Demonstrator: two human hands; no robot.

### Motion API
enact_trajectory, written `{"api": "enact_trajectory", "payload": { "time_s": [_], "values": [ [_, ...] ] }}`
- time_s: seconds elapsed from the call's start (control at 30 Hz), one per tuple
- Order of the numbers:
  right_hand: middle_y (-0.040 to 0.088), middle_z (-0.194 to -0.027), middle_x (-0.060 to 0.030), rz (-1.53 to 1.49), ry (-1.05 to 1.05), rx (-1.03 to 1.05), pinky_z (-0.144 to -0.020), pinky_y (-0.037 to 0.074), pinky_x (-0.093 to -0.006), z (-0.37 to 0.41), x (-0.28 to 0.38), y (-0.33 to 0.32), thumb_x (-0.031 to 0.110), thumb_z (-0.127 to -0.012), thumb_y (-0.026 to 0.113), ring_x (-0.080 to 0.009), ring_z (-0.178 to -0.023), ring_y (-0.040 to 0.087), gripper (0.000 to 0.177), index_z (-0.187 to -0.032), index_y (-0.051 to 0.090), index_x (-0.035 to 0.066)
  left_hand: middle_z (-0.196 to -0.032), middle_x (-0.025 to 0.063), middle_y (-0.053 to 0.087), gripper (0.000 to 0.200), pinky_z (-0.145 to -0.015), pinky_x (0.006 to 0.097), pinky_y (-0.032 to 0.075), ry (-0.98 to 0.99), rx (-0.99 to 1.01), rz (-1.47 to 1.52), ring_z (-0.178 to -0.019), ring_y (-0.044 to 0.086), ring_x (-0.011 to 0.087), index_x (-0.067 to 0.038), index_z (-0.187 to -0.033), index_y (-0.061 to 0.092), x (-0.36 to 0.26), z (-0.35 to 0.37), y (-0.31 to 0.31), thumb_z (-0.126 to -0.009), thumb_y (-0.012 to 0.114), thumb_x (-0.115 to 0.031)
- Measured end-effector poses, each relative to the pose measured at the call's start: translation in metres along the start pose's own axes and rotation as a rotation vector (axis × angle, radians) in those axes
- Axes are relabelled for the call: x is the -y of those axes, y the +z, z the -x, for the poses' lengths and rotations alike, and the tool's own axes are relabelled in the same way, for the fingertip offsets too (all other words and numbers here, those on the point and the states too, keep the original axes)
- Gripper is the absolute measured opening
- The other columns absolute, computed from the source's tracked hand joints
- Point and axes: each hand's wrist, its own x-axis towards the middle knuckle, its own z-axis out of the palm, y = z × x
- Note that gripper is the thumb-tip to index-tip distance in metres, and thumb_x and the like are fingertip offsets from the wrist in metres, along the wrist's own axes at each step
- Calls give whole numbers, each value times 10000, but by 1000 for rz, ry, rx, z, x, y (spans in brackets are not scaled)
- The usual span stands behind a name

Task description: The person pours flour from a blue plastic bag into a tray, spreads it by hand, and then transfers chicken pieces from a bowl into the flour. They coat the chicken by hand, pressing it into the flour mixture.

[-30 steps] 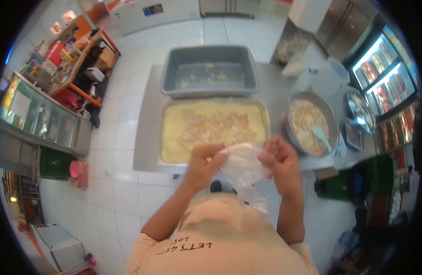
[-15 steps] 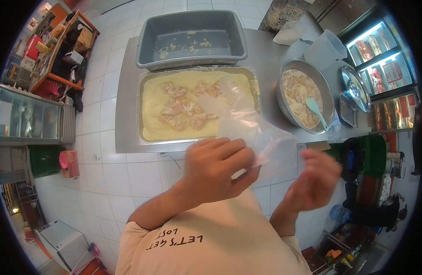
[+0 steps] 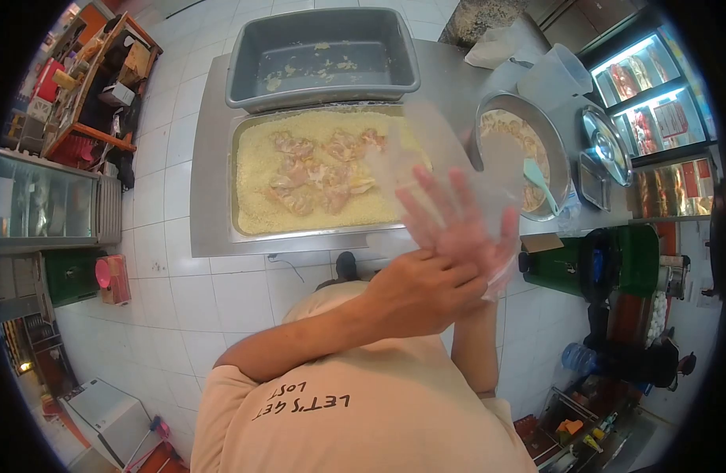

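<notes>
A thin clear plastic glove (image 3: 497, 169) spreads above the right edge of a metal tray (image 3: 238, 225). My right hand (image 3: 461, 225) is inside it, fingers spread, with the loose plastic reaching past the fingertips. My left hand (image 3: 426, 290) is closed at the glove's cuff, by my right wrist. Pale yellow crumbs (image 3: 256, 193) fill the tray, and several pieces of raw meat (image 3: 296, 173) lie on them. Right of the tray, a steel bowl (image 3: 564, 177) holds meat in pale liquid and a light green spatula (image 3: 540, 185).
Behind the tray stands a grey tub (image 3: 240, 98) with crumb bits inside. A clear plastic container (image 3: 556, 79), a round metal lid (image 3: 607, 142) and a small metal tray (image 3: 594, 181) are at the right. Green bins (image 3: 552, 264) stand beyond the table's right front.
My right hand has moved left and into the glove, its fingers now spread. My left hand has shifted right, still holding the plastic. The view has shifted slightly.
</notes>
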Motion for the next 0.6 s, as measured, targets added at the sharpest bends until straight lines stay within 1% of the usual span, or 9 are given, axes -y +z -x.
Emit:
{"api": "enact_trajectory", "payload": {
  "time_s": [0.03,0.1,0.23,0.3,0.4,0.43,0.5,0.53,0.6],
  "values": [
    [165,-1516,-253,-1,1,0,-1151,117,-451,-3,2,-2,528,-872,501,-396,-1406,169,860,-1482,163,25,-663,-20,531,156,-520,284,427,-1,0,-1,-564,535,142,-124,-727,539,1,2,1,-706,689,-157],
    [239,-1498,-236,569,51,-48,-1130,199,-436,-8,8,-6,430,-893,511,-354,-1348,317,782,-1471,196,7,-653,-7,534,159,-521,288,429,-28,-2,19,-561,547,150,-121,-702,525,4,3,0,-729,680,-144],
    [359,-1441,-194,534,137,-250,-1075,312,-387,-2,1,-16,213,-880,538,-276,-1252,440,657,-1441,274,-3,-644,17,538,154,-510,304,426,-94,-57,88,-558,556,186,-104,-697,525,10,4,-7,-740,672,-123],
    [469,-1336,-152,961,-59,-247,-1006,394,-336,7,-3,-34,21,-841,498,-223,-1171,498,507,-1343,427,-1,-649,39,550,151,-505,326,425,-250,-121,28,-561,559,228,-85,-705,526,20,6,-9,-737,670,-113],
    [543,-1193,-128,1361,-203,-166,-950,432,-332,20,8,-54,-47,-827,457,-203,-1120,514,382,-1201,529,-30,-674,49,566,154,-497,346,424,-295,-114,86,-558,554,254,-71,-723,526,25,13,-3,-740,674,-109],
    [543,-1193,-128,1358,-208,-162,-950,432,-332,18,5,-47,-47,-827,457,-203,-1120,514,382,-1201,529,-30,-674,49,566,154,-497,346,424,-291,-114,81,-558,554,254,-71,-723,526,23,14,-2,-740,674,-109],
    [590,-1079,-121,956,-145,-611,-912,442,-335,14,-3,-27,-49,-806,487,-210,-1050,549,306,-1099,571,-48,-693,62,574,135,-502,356,428,-232,-117,140,-556,552,264,-68,-755,538,18,15,3,-754,667,-108],
    [590,-1079,-121,955,-147,-604,-912,442,-335,15,1,-34,-49,-806,487,-210,-1050,549,306,-1099,571,-48,-693,62,574,135,-502,356,428,-229,-119,134,-556,552,264,-68,-755,538,17,15,5,-754,667,-108],
    [599,-1022,-134,1604,-101,9,-890,444,-342,20,19,-53,-50,-772,550,-266,-998,566,307,-1078,573,-42,-705,68,576,116,-509,360,434,-278,-130,156,-566,556,272,-70,-791,557,18,16,7,-759,662,-109]
  ]
}}
